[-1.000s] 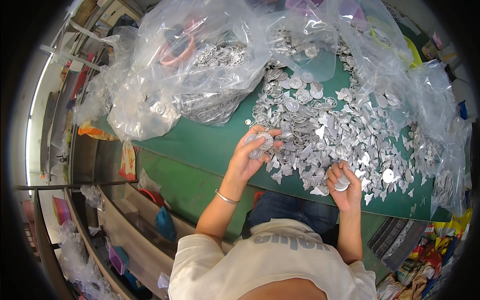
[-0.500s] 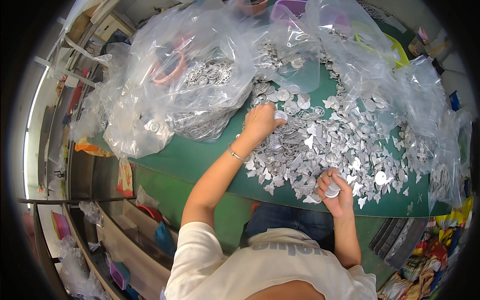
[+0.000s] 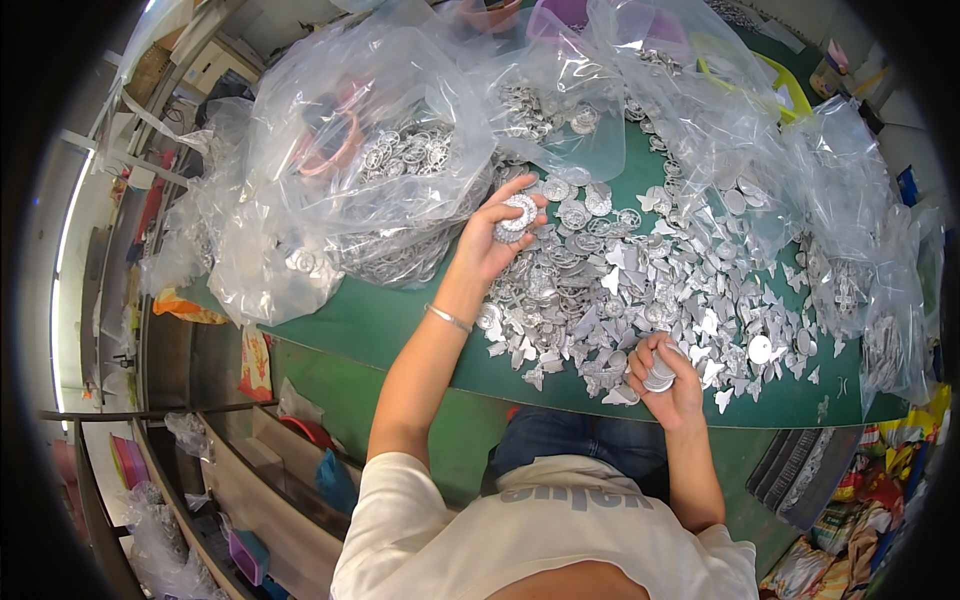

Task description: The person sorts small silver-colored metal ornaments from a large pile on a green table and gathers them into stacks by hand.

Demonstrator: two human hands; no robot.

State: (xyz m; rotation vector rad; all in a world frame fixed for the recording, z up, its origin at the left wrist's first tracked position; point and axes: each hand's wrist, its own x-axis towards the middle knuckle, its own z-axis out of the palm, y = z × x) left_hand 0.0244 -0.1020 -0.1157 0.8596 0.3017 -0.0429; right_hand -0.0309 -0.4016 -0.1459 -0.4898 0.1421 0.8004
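Note:
My left hand is turned palm up beside the big plastic bag, its fingers curled round a couple of round silver medallions with patterned rims. At the near edge of the pile, my right hand grips a small stack of plain-looking silver discs between thumb and fingers. Between and beyond both hands spreads a loose heap of silver metal pieces: round medallions, ring-like openwork ones and butterfly-shaped ones. They lie on the green tabletop.
A large clear plastic bag full of openwork pieces stands at the left. More plastic bags with metal pieces lie at the right. Behind are a purple basket and a yellow-green basket. Wooden shelving stands low at the left.
My left hand has lifted off the heap, drawn slightly left and turned palm up, now showing medallions in it. My right hand has stayed nearly in place, still holding its discs.

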